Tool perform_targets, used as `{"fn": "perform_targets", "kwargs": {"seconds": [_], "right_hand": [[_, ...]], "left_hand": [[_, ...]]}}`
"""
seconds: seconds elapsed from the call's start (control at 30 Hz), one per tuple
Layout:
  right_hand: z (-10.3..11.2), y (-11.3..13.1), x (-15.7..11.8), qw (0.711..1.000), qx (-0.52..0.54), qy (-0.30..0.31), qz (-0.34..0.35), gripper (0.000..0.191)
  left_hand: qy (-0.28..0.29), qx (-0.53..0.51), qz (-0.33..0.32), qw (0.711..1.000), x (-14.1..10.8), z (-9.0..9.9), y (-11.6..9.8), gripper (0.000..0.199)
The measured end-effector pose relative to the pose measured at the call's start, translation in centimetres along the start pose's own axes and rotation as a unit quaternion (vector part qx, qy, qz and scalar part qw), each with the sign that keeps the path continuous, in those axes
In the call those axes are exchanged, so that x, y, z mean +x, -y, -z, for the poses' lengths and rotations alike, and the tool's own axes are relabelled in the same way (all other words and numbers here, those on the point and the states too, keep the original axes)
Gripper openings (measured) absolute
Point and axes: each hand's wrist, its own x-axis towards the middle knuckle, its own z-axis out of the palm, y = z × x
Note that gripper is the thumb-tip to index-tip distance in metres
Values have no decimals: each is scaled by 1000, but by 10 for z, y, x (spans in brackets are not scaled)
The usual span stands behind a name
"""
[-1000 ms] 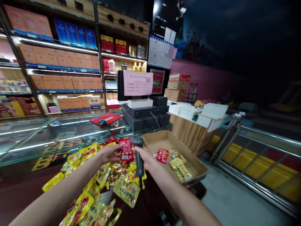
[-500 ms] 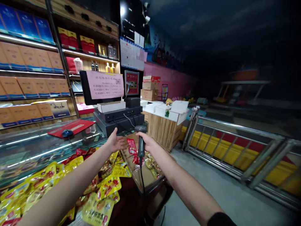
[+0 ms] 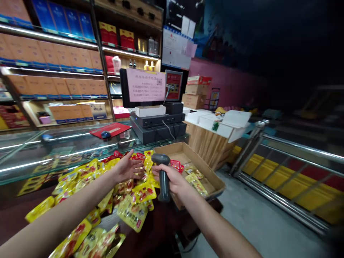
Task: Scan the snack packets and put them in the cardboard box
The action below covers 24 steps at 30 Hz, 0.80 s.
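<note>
My right hand (image 3: 174, 179) is wrapped round the handle of a dark grey barcode scanner (image 3: 164, 181), its head tilted toward the left. Over the pile of yellow snack packets (image 3: 80, 175) hovers my left hand (image 3: 129, 167), fingers apart and nothing in it. A pale yellow packet (image 3: 132, 213) lies at the pile's near edge, below both hands. Behind the scanner stands a shallow cardboard box (image 3: 212, 175) with a few packets inside, among them a red packet (image 3: 176, 165) and a yellowish one (image 3: 196, 183). Part of the box is covered by my right hand.
A glass counter (image 3: 72, 143) bears a mouse (image 3: 105, 134) on a red mat (image 3: 118, 128). A monitor (image 3: 125, 89) with a pink notice stands above a cash drawer (image 3: 158, 132). To the right runs a metal railing (image 3: 290, 143); stocked shelves (image 3: 67, 71) line the back.
The view has swung left, showing more of the packet pile. The scanner has moved from above the cardboard box to the pile's right edge. My left hand stays open.
</note>
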Motion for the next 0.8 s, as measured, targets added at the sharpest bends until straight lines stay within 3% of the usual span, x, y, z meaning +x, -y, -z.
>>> {"fn": "perform_targets", "kwargs": {"seconds": [0.2,0.37,0.47,0.6,0.8], "right_hand": [[-58,-50,11,995,-27,60,-72,13],[-100,-78,28,991,-74,82,-78,14],[-120,-88,39,989,-118,80,-35,17],[-138,-95,49,973,-218,76,6,22],[-146,-103,61,934,-337,91,73,17]], "left_hand": [[-101,-13,-39,994,-83,78,7,58],[-160,-41,-61,984,-133,121,15,57],[-167,-54,-45,983,-144,139,27,58],[-179,-77,-25,981,-141,156,44,67],[-193,-107,-40,974,-130,162,52,75]]}}
